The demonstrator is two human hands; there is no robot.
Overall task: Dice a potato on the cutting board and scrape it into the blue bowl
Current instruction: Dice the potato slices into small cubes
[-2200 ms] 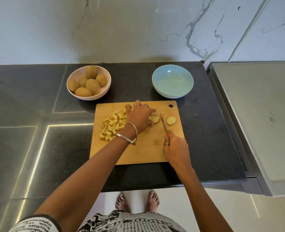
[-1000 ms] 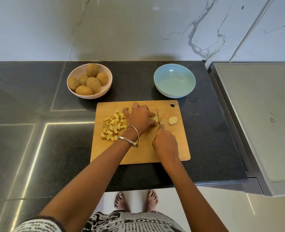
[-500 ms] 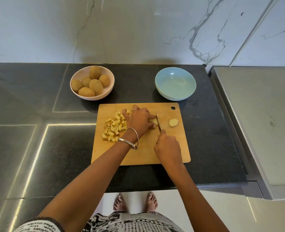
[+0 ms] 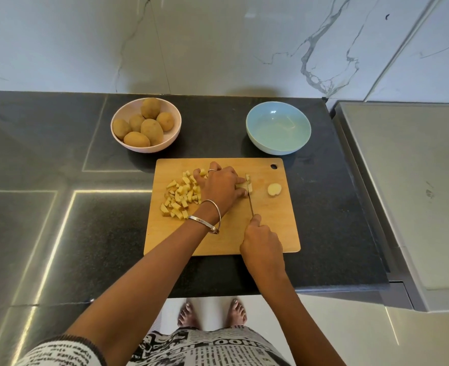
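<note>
A wooden cutting board (image 4: 271, 233) lies on the dark counter. My left hand (image 4: 222, 187) presses down on a small potato piece (image 4: 244, 185) near the board's middle. A knife (image 4: 250, 202) is gripped in my right hand (image 4: 261, 239), its blade resting against that piece on the right side. A pile of diced potato (image 4: 181, 196) sits to the left of my left hand. One rounded potato end (image 4: 274, 189) lies alone toward the board's right edge. The blue bowl (image 4: 278, 128) stands empty behind the board.
A pink bowl (image 4: 118, 120) with several whole potatoes stands at the back left. A grey appliance top (image 4: 416, 194) borders the counter on the right. A marble wall rises behind. The counter's front edge runs just below the board.
The knife has cut through the potato piece repeatedly, and my right hand has drawn back slightly toward me. My left hand stays on the piece. The diced pile and bowls have not moved.
</note>
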